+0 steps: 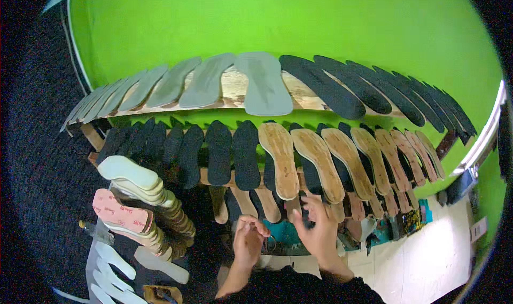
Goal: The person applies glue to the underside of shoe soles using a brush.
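Both of my hands are raised in front of the lower rack of shoe insoles. My left hand (249, 243) has its fingers curled in, and what they hold, if anything, cannot be made out; a small dark ring shape shows beside them. My right hand (319, 232) is open, thumb and fingers apart, just below the tan insoles. The nearest tan insole (280, 162) stands upright in a row with several others, to the right of black insoles (218, 154). Neither hand visibly grips an insole.
Grey insoles (264, 85) and black insoles (323, 85) line an upper wooden shelf (235, 90) against a green wall (278, 15). At left stand stacks of white insoles (128, 171) and pink-topped insoles (120, 213). More pale insoles (115, 261) lie lower left. Pale floor (422, 256) shows at right.
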The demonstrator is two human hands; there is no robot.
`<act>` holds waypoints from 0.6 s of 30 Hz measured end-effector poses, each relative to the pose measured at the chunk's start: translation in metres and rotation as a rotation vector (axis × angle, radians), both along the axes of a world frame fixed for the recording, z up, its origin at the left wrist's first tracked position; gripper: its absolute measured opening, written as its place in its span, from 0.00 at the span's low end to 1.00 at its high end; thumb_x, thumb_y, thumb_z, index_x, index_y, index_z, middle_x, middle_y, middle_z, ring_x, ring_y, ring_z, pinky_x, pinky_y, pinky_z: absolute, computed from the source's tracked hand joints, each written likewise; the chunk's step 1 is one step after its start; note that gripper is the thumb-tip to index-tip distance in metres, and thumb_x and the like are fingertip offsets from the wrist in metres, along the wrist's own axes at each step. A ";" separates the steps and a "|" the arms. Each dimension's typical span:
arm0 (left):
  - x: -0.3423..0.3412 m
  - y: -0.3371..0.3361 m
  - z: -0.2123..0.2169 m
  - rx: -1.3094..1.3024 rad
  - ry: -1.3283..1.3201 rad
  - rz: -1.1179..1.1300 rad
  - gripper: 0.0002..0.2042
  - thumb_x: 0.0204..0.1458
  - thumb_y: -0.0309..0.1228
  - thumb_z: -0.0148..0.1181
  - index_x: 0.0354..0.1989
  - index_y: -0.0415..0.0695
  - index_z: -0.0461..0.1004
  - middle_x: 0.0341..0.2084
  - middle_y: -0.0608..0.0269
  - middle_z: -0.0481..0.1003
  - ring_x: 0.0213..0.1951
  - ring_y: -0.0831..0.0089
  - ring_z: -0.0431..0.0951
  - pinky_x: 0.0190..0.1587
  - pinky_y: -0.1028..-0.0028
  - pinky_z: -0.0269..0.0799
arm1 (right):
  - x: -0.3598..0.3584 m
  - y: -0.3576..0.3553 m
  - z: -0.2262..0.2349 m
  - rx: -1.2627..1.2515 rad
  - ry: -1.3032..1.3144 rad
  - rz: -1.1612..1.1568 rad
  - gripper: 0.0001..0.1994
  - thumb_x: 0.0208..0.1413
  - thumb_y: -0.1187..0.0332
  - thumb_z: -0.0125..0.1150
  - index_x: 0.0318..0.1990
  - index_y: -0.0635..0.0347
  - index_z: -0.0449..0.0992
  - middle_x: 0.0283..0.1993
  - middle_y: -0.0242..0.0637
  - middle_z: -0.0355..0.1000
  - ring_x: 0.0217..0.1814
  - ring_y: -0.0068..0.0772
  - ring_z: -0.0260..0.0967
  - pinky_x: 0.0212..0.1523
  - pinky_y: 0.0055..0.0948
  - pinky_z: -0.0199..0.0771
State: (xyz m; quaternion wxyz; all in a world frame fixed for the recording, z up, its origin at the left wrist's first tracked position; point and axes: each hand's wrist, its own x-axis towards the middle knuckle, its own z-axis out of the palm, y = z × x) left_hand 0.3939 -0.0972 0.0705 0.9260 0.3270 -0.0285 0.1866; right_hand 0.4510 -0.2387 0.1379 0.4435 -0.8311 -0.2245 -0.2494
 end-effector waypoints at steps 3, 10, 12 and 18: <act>-0.009 -0.008 -0.010 -0.015 0.017 0.065 0.10 0.54 0.37 0.45 0.36 0.43 0.61 0.22 0.61 0.64 0.28 0.69 0.66 0.37 0.69 0.64 | -0.016 -0.009 -0.012 0.022 0.050 0.095 0.12 0.40 0.71 0.63 0.35 0.58 0.72 0.25 0.37 0.69 0.26 0.35 0.65 0.28 0.30 0.66; -0.039 -0.019 -0.017 -0.091 0.030 0.085 0.09 0.55 0.35 0.44 0.38 0.44 0.63 0.23 0.60 0.65 0.29 0.70 0.66 0.36 0.71 0.64 | -0.032 -0.008 -0.034 0.045 0.037 0.307 0.07 0.39 0.77 0.60 0.29 0.59 0.73 0.25 0.37 0.69 0.25 0.36 0.66 0.28 0.30 0.66; -0.057 -0.016 -0.019 -0.087 0.038 0.188 0.09 0.55 0.35 0.45 0.38 0.44 0.63 0.23 0.60 0.65 0.29 0.70 0.66 0.36 0.71 0.63 | -0.035 0.002 -0.038 0.047 0.071 0.412 0.07 0.39 0.77 0.60 0.29 0.59 0.73 0.26 0.38 0.70 0.27 0.40 0.67 0.28 0.31 0.67; -0.119 -0.001 -0.019 -0.015 0.012 0.516 0.09 0.54 0.34 0.45 0.38 0.42 0.63 0.21 0.59 0.65 0.28 0.69 0.66 0.36 0.71 0.62 | -0.059 0.037 -0.032 -0.005 0.113 0.753 0.06 0.40 0.76 0.59 0.29 0.58 0.73 0.28 0.37 0.71 0.28 0.41 0.68 0.31 0.31 0.68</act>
